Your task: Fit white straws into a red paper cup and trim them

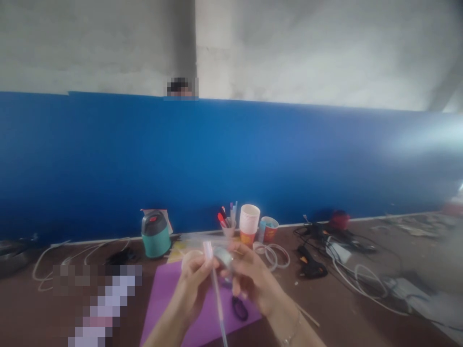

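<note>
Pinched in my left hand [195, 278] is a thin, pale, see-through straw [218, 303], with a wider whitish piece [207, 249] at its upper end. Close beside it, my right hand [253, 274] has its fingers curled around a roll of clear tape [223, 258], which is blurred. Beneath the hands lies a purple sheet [162, 299]. Scissors [239, 308] with black handles rest on this sheet, partly hidden by my right hand. A pale round object [191, 258] shows behind my left hand; its kind is unclear.
Toward the back stand a teal bottle [156, 241], a pen cup [228, 229], stacked paper cups [249, 221] and another cup [270, 231]. Rightward are rings [280, 256], a black glue gun [311, 265] and tangled cables [343, 270]. A blue partition [231, 159] borders the table; a person's head shows above it.
</note>
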`<state>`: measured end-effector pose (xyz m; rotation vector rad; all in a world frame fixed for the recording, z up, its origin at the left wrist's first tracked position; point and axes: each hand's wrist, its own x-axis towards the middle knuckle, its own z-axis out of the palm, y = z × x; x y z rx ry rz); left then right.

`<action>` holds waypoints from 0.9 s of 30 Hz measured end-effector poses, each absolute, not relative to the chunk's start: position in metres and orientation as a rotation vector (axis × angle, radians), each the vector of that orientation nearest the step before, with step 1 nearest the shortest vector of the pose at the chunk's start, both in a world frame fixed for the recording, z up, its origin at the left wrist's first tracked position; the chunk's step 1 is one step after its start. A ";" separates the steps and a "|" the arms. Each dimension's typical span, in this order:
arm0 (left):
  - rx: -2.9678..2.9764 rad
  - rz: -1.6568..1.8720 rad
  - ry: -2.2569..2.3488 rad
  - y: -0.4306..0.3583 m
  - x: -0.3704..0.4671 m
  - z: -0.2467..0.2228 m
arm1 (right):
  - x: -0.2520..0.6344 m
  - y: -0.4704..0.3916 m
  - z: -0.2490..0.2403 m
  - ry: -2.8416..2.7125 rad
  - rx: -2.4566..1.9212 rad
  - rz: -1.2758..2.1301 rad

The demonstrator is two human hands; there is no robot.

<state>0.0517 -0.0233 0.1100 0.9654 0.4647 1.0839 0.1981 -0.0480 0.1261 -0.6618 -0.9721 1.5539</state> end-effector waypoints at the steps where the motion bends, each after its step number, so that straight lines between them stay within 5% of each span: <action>1: 0.924 1.076 0.439 -0.023 0.054 0.108 | 0.196 -0.048 0.124 -0.943 -0.658 1.556; 27: 0.946 1.072 0.332 -0.024 0.054 0.104 | 0.184 -0.054 0.125 -0.820 -0.666 1.529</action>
